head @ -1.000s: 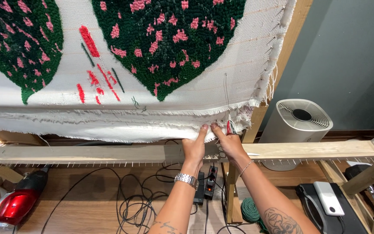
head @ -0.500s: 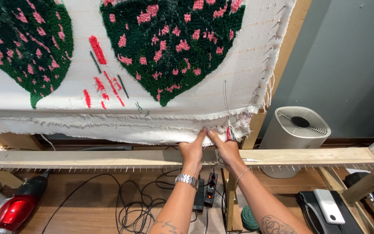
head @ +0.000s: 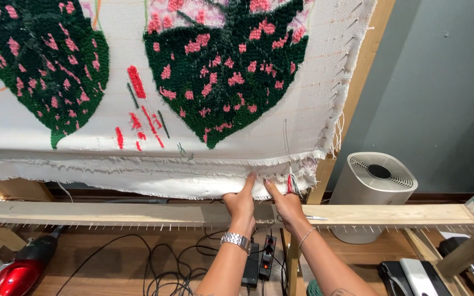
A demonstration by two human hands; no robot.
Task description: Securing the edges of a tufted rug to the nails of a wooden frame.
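Below, both hands pinch the frayed lower edge of the white backing cloth [head: 193, 183], which hangs from a wooden frame [head: 363, 60] and bears tufted green leaves with pink spots. Left hand [head: 241, 204], wearing a metal watch [head: 235, 240], and right hand [head: 286, 204] sit just beside each other above the wooden crossbar [head: 111, 214]. A white cylindrical fan [head: 371, 189] stands to the right.

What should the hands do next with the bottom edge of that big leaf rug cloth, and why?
Probably pull the frayed cloth edge down toward the wooden bar. Both the left hand and the right hand pinch that edge near the corner, and it hangs loose above the bar, whose row of small nails looks able to catch it.
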